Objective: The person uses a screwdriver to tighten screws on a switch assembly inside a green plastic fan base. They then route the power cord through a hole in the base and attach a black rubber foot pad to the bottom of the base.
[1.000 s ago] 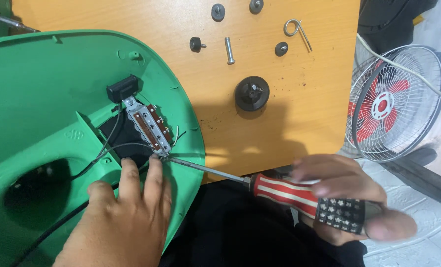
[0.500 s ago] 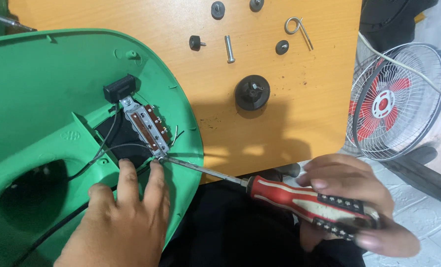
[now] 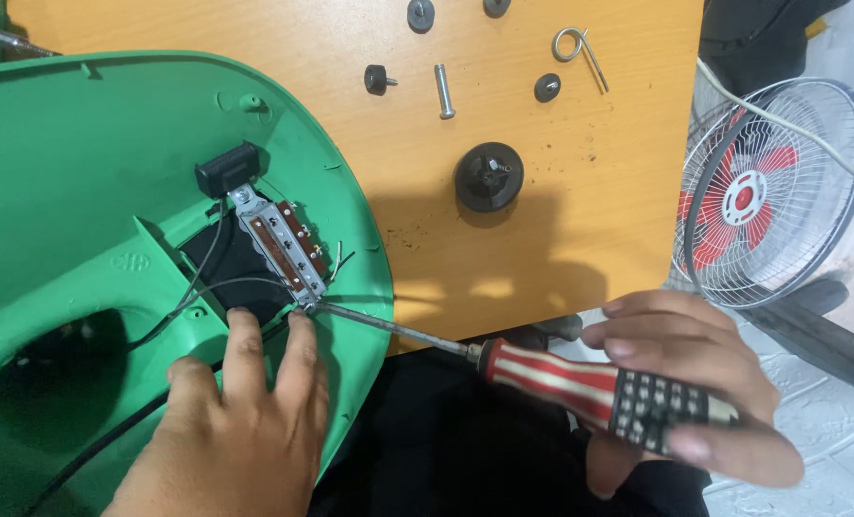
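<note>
A large green plastic fan base (image 3: 92,172) lies upside down on the orange table (image 3: 504,249). A metal switch block (image 3: 279,251) with wires sits in its dark opening. My left hand (image 3: 231,431) rests flat on the green shell, fingertips touching the block's near end. My right hand (image 3: 695,383) grips a screwdriver (image 3: 580,383) with a red, white and black handle. Its metal shaft reaches left, and the tip meets the lower end of the switch block by my left fingertips.
Loose parts lie on the table: a black round knob (image 3: 489,177), a bolt (image 3: 444,91), small black feet (image 3: 379,78), a bent wire clip (image 3: 580,48). A small fan with red blades (image 3: 762,196) stands on the floor at the right. A black cable (image 3: 111,440) runs under my left hand.
My right hand has turned the screwdriver handle, and its fingers have shifted on it. The tip stays at the switch block. My left hand has hardly moved.
</note>
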